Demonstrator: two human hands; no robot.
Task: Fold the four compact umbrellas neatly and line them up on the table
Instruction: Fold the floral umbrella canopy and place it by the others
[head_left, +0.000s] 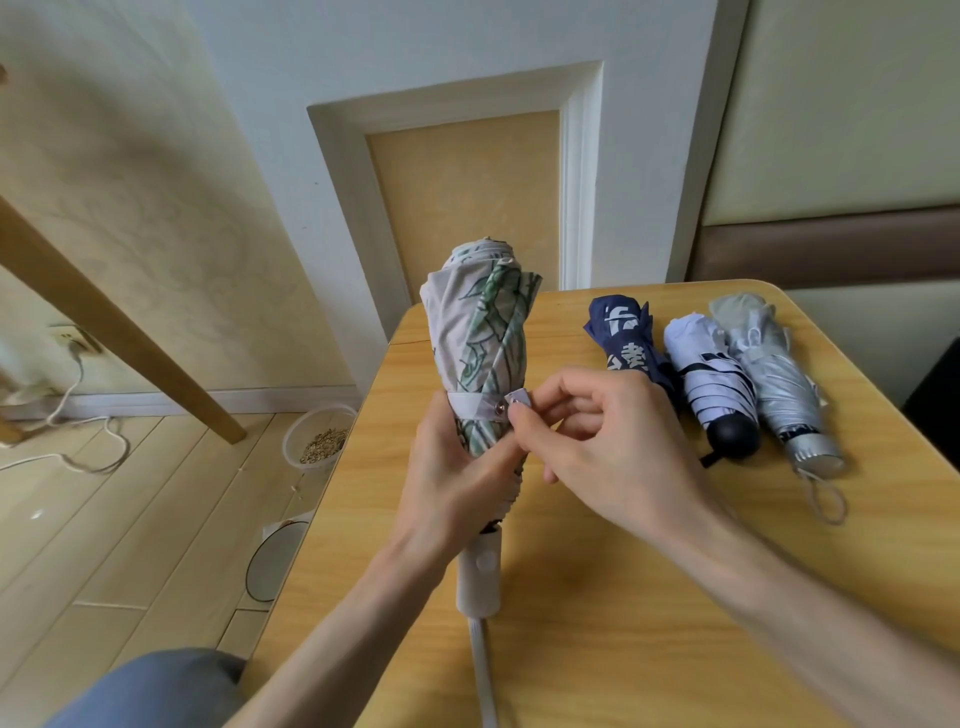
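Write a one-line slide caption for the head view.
Left hand grips the leaf-print umbrella, right hand pinches its strap; three folded umbrellas lie on the table.

navy umbrella (640, 326), white characters (630, 357), not legible

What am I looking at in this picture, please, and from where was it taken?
There is no machine here: one camera worn on a person's head looks down at their two bare hands. The left hand grips a folded leaf-print umbrella, held roughly upright. The right hand pinches the end of its white strap, beside the snap. Three more folded umbrellas lie side by side on the wooden table: a navy umbrella, a white umbrella and a silver umbrella.
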